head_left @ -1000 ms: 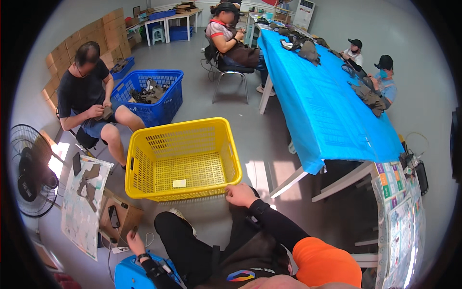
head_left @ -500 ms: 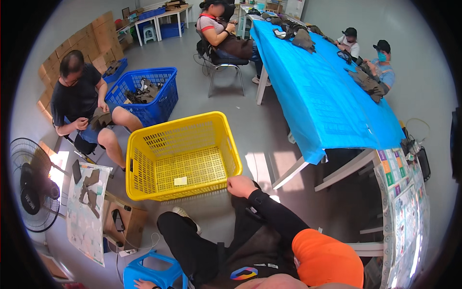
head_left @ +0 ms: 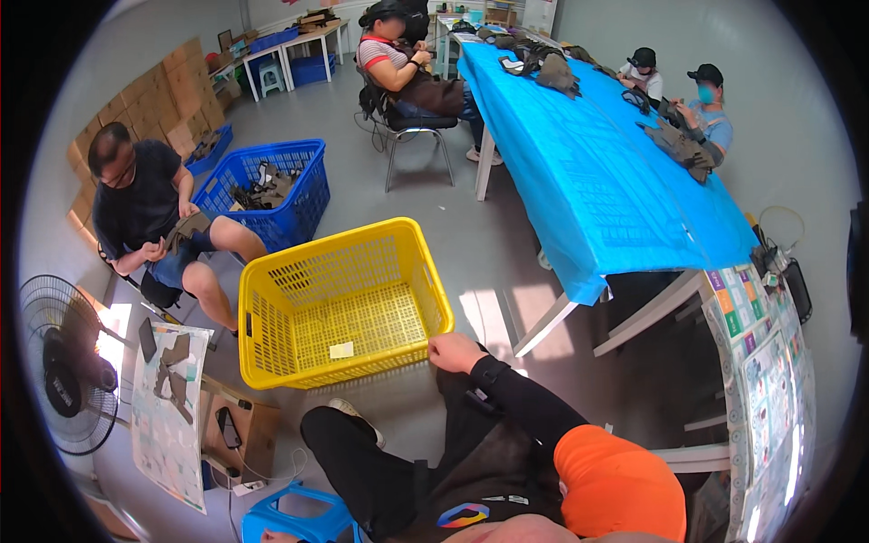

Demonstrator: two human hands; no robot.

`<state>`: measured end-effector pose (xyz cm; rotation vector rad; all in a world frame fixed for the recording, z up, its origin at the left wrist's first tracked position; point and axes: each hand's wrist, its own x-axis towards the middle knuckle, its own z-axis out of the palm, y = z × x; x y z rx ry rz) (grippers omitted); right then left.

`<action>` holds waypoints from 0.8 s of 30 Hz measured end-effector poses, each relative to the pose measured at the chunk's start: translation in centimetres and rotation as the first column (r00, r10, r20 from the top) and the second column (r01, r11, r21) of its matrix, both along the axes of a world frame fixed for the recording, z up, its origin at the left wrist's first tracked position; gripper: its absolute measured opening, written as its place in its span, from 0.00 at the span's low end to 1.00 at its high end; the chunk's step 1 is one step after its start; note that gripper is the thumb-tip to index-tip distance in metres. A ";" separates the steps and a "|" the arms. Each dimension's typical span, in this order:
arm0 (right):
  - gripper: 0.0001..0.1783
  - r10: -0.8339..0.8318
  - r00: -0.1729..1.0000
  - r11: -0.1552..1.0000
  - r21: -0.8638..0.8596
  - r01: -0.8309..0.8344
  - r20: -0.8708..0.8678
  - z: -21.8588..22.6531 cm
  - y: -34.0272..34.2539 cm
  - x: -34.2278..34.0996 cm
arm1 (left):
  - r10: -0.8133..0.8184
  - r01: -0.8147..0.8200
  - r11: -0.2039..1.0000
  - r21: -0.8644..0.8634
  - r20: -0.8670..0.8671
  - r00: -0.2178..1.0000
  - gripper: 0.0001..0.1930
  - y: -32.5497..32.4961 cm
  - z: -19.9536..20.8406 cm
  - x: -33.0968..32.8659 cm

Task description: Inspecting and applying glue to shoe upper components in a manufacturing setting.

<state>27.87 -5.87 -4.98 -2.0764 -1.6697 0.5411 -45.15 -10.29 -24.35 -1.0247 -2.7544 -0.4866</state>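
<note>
A yellow perforated plastic crate (head_left: 348,373) stands on the floor in front of me, with a small pale paper (head_left: 341,350) on its bottom. Against its near right corner is my right hand (head_left: 455,352), fingers curled closed above my knee. Whether they grip the rim is hidden. My left hand (head_left: 272,537) shows only as a sliver at the lower edge, by a blue plastic stool (head_left: 299,511); its fingers are mostly out of the picture.
To the right runs a long table with a blue cover (head_left: 597,195), dark glove-like pieces on it and people seated around. Left are a seated person (head_left: 136,190) handling a dark piece, a blue crate (head_left: 308,195), a fan (head_left: 68,362) and a cardboard box (head_left: 258,425) with a phone.
My left hand has slid toward the lower edge and now shows less. My right hand stays at the crate's corner. The whole view has shifted slightly.
</note>
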 end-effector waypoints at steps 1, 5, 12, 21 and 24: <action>0.10 0.036 0.999 0.999 -0.003 -0.036 -0.002 -0.5 0.1 0.3 | 0.000 0.000 1.000 -0.002 0.008 1.000 0.19 0.4 0.2 1.8; 0.10 -0.022 1.000 1.000 0.022 0.023 -0.017 -2.3 -1.8 3.7 | -0.597 0.192 0.800 0.569 0.720 0.355 0.07 8.9 14.4 25.3; 0.10 -0.056 0.994 0.997 -0.047 0.061 0.089 -0.5 -1.0 1.0 | -0.771 0.404 0.452 0.796 0.576 -0.271 0.09 15.0 24.0 40.4; 0.11 -0.199 0.977 0.976 -0.074 0.204 0.072 -0.5 -0.9 1.0 | -0.606 0.673 0.402 0.621 0.731 -0.313 0.07 16.6 17.8 46.2; 0.13 -0.145 0.971 0.936 -0.291 0.197 0.193 -0.3 -0.2 1.4 | -0.512 0.694 0.399 0.599 0.774 -0.373 0.05 15.9 18.7 47.0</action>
